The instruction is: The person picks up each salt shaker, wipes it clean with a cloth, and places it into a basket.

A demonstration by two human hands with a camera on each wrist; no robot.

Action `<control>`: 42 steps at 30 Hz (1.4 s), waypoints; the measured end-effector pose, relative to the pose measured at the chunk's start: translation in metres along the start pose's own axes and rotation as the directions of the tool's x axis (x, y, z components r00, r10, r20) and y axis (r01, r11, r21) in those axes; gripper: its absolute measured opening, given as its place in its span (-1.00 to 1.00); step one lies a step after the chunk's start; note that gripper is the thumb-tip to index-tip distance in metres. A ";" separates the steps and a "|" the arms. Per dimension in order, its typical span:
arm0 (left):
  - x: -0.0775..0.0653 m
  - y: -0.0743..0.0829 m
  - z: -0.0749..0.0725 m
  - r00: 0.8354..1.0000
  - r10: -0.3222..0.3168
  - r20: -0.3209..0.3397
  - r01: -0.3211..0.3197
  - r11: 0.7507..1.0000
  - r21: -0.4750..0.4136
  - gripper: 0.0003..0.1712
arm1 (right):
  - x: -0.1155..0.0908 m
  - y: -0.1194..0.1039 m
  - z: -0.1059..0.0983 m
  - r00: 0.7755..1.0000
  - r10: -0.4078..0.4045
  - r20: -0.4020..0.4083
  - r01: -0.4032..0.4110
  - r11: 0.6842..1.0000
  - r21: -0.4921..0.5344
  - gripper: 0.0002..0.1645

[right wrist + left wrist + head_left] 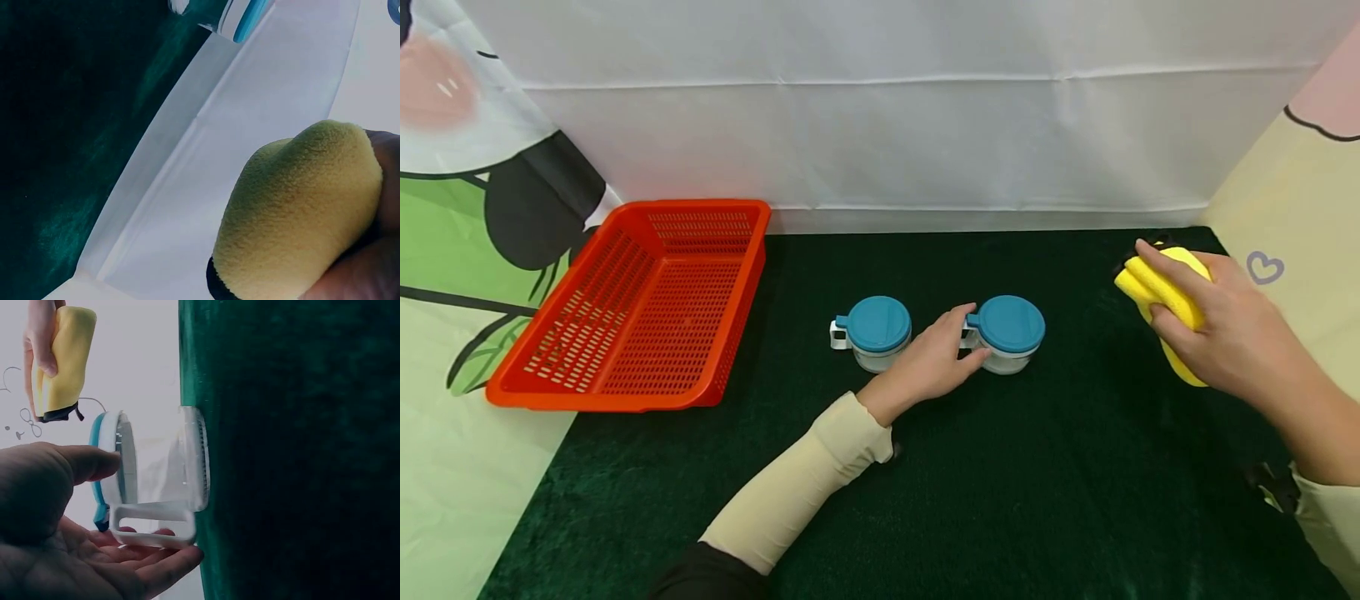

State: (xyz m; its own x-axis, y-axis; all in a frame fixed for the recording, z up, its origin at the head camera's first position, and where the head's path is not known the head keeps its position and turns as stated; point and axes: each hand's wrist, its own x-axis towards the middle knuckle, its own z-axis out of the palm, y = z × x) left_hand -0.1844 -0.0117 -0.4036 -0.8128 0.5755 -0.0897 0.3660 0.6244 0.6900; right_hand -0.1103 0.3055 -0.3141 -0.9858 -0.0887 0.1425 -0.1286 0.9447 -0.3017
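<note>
Two clear jars with blue lids stand upright on the dark green cloth, the left jar (880, 325) and the right jar (1011, 323), each with a white handle on its left. My left hand (928, 358) reaches to the right jar's handle (153, 536). Its thumb lies beside the jar near the lid, and its fairly straight fingers extend behind the handle; whether they press on it is unclear. At the right, my right hand (1240, 325) grips a folded yellow towel (1172, 292) with dark edging, held above the cloth. The towel (300, 212) fills much of the right wrist view.
An orange-red perforated plastic basket (647, 333) stands at the left of the green cloth (1037, 500). A white sheet (887, 150) hangs behind the table. Printed sheets with cartoon shapes border the left and right sides.
</note>
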 end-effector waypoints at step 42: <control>-0.017 0.023 -0.025 0.924 0.192 -0.331 -0.203 0.979 0.001 -0.66 | 0.007 -0.026 0.017 0.987 -0.056 -0.151 0.099 0.950 0.295 -0.11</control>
State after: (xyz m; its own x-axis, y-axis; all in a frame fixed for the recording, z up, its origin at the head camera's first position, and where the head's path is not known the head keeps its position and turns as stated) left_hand -0.1737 -0.0209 -0.3684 -0.8306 0.4771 0.2872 0.5241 0.4953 0.6928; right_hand -0.1153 0.2755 -0.3214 -0.9494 -0.0930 0.2999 -0.2519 0.7958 -0.5506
